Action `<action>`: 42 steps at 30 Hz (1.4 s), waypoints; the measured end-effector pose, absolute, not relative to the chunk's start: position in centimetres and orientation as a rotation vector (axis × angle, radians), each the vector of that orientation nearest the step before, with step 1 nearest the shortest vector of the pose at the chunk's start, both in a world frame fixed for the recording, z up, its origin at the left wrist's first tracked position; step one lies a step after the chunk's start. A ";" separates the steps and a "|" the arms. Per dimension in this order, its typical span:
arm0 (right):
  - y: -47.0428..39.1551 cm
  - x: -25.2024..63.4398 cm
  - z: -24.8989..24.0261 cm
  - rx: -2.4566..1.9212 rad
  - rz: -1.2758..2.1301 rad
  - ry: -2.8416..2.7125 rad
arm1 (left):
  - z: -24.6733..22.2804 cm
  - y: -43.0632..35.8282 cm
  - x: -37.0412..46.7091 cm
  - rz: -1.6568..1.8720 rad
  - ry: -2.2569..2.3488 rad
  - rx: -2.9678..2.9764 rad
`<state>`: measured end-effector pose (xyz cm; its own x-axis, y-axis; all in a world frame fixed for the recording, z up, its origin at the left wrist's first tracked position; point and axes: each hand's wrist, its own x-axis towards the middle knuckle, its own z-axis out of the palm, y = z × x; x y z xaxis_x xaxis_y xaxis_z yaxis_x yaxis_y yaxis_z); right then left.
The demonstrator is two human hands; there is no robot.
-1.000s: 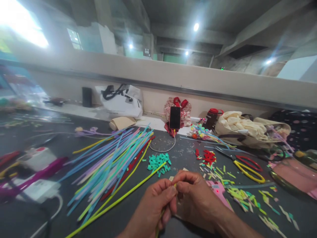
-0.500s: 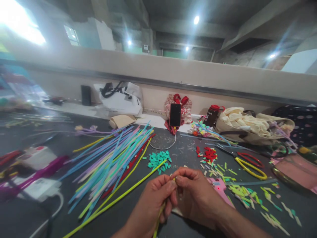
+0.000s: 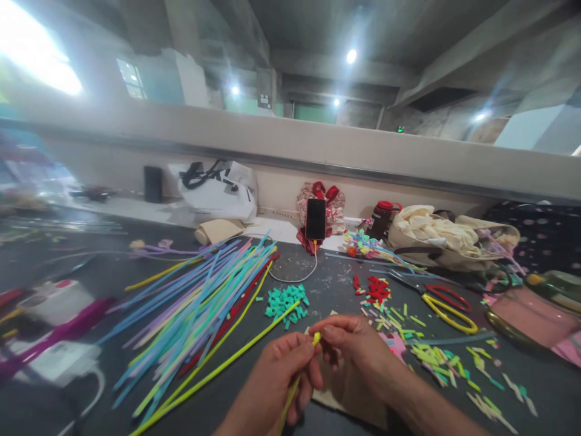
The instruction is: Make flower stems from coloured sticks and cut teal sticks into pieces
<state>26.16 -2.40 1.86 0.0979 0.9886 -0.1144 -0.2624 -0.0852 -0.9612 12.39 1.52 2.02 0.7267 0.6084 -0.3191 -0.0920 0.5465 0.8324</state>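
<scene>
In the lower middle of the head view, my left hand pinches a yellow pipe cleaner near its upper end. The rest of that stem hangs down below the fingers. My right hand meets it from the other side, thumb and index finger closed at the stem's bent tip. Just beyond the hands lies a heap of short teal pieces. To the left, a long yellow-green pipe cleaner lies slantwise on the dark table. A pink device is partly hidden behind my right wrist.
Many coloured pipe cleaners spread at left. Red pieces and yellow-green pieces lie at right, near scissors with red and yellow handles. A phone stands at the back, its cable on the table. Brown cardboard lies under my hands.
The yellow tip now shows between my fingertips, where it was mostly covered before. My right fingers have shifted slightly away from my left. The whole view has moved a little.
</scene>
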 end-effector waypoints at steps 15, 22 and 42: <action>-2.7 26.3 2.5 -1.211 1.198 -1.036 | 1.7 1.9 12.1 0.361 0.555 0.832; -3.0 26.2 1.5 -1.178 1.302 -0.906 | 1.2 1.8 12.3 0.317 0.512 0.766; -2.5 26.6 4.1 -1.268 1.138 -1.000 | 2.1 1.9 12.0 0.419 0.614 1.111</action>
<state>26.55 -2.46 4.09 0.1801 0.9824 -0.0500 -0.0770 -0.0366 -0.9964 11.96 1.85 2.06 0.7625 0.5979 -0.2472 -0.0113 0.3943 0.9189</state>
